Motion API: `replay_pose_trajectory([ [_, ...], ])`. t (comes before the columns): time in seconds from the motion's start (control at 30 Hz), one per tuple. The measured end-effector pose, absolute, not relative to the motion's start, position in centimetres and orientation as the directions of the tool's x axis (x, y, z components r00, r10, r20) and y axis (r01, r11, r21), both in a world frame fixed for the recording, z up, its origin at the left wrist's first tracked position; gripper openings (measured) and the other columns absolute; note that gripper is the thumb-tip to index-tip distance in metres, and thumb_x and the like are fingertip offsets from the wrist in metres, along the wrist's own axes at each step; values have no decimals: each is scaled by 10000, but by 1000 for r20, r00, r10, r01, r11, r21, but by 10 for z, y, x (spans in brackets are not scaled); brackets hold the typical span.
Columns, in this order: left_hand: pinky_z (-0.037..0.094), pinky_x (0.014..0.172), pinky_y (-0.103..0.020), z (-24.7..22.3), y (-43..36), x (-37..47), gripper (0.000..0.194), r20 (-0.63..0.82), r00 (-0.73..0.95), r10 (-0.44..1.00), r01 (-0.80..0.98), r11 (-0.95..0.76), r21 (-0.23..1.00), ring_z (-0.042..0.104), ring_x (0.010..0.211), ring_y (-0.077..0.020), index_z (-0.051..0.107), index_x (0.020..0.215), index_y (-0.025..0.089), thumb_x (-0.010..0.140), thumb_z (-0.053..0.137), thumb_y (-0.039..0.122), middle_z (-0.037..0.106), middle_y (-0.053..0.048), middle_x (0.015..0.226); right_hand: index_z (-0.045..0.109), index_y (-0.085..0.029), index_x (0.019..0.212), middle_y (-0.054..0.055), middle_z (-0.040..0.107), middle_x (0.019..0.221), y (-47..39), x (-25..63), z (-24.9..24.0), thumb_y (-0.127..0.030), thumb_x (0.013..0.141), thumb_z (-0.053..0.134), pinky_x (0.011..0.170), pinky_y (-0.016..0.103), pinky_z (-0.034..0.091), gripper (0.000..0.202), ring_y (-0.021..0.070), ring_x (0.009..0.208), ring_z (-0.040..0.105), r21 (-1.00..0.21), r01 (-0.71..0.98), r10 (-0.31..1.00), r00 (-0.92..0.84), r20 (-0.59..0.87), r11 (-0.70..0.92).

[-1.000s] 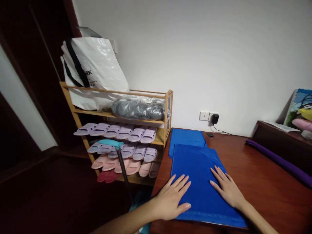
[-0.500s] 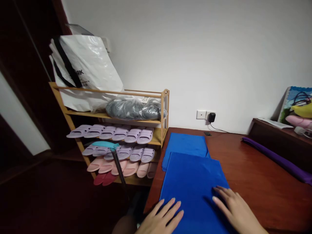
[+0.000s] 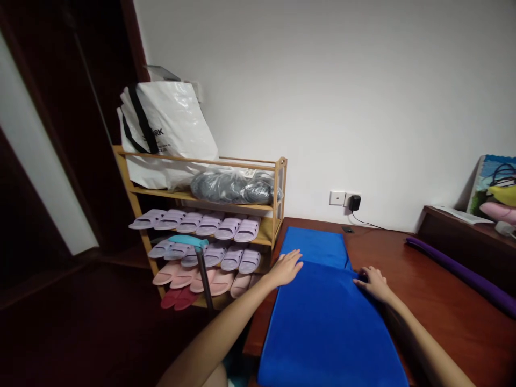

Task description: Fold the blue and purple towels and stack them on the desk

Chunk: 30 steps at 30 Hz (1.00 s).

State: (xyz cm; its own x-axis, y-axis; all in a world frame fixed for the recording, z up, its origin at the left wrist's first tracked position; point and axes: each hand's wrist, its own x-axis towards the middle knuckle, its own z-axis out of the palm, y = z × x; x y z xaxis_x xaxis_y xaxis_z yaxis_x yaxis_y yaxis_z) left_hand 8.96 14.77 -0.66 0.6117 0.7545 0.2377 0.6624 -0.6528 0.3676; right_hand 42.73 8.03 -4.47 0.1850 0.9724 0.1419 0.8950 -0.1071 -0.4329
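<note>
Ahead on your left you have a wooden rack (image 3: pixel 265 231) bearing a white bag (image 3: pixel 185 118) with black straps (image 3: pixel 142 118), clear plastic (image 3: pixel 226 186) around something grey, and lilac slippers (image 3: pixel 209 224); lower sit pink slippers (image 3: pixel 221 282) and red slippers (image 3: pixel 186 298). Before it stands a turquoise handle (image 3: pixel 187 241). On the wall (image 3: pixel 302 107) facing you, a black adapter (image 3: pixel 355 202) sits just beside a white plate (image 3: pixel 337 198). To your right lies a long purple item (image 3: pixel 455 273).
</note>
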Motion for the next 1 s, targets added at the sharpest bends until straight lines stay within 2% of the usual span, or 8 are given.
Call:
replay_pose_trajectory([
  [0.1,231,1064,-478,-20,149,95,490,208,621,756,659,-647,385,336,1331,-281,443,1347,171,922,425,414,423,-140,1422,566,-190,778,112,586,944,83,433,-43,-469,634,627,780,444,396,320,307,954,503,-471,872,970,212,115,-134],
  [0.23,259,1021,-458,-17,163,97,452,198,556,807,689,-580,435,420,1236,-282,489,1294,200,883,495,390,548,-119,1277,514,-203,778,30,600,827,88,439,-35,-388,613,644,748,308,409,280,185,810,530,-586,809,989,122,85,-49],
  [0.37,371,880,-377,-10,194,94,247,103,466,879,731,-448,515,533,1048,-281,651,914,214,734,681,379,650,-62,971,547,-187,757,14,614,768,86,438,-25,-430,562,710,704,275,411,352,168,758,547,-695,718,997,74,29,-33],
  [0.47,403,748,-295,-10,211,89,276,58,434,899,707,-380,596,568,902,-245,603,694,191,609,774,390,626,-18,795,531,-176,650,-3,582,640,80,431,-14,-524,596,695,647,273,415,388,153,660,544,-774,633,999,17,-32,-36],
  [0.6,371,559,-220,-11,216,80,395,47,461,886,587,-344,733,540,633,-148,533,693,180,592,755,491,524,45,616,586,-174,817,21,652,850,70,417,1,-568,698,624,746,283,459,413,171,795,604,-876,482,995,-89,-37,11],
  [0.73,280,434,-201,-8,216,67,489,26,496,868,485,-301,821,403,412,-96,485,759,194,585,711,591,400,104,483,588,-178,948,61,659,985,71,405,6,-588,728,599,822,320,478,466,206,906,622,-921,388,983,-174,-63,9],
  [0.83,240,426,-194,-6,216,60,511,46,489,871,429,-286,857,360,395,-80,472,773,196,575,710,603,383,113,475,586,-185,951,72,654,1039,77,403,4,-613,715,605,856,326,475,489,212,951,615,-926,378,975,-207,-84,1],
  [1.0,273,483,-193,-14,210,58,470,73,452,889,367,-260,893,386,484,-78,498,760,176,573,747,528,401,99,529,602,-185,981,75,656,1059,81,412,6,-652,690,608,887,353,468,550,228,978,609,-904,427,972,-209,-108,-8],
])
